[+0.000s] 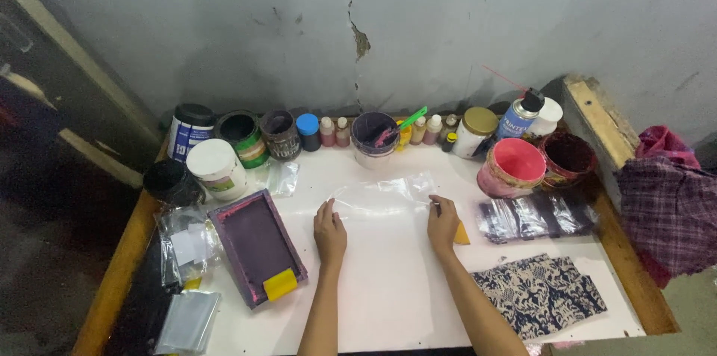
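Left hand and right hand press flat, fingers spread, on a clear plastic bag; aligning it calls for steady smoothing.

1. Two bare forearms entered from the lower centre of the frame; no sleeves showed on either.
2. The left hand wore no glove, ring or bracelet that could be seen.
3. The right hand was likewise ungloved, its wrist without watch or band.
4. The fingers appeared slim with short nails; finer detail was too small to tell.
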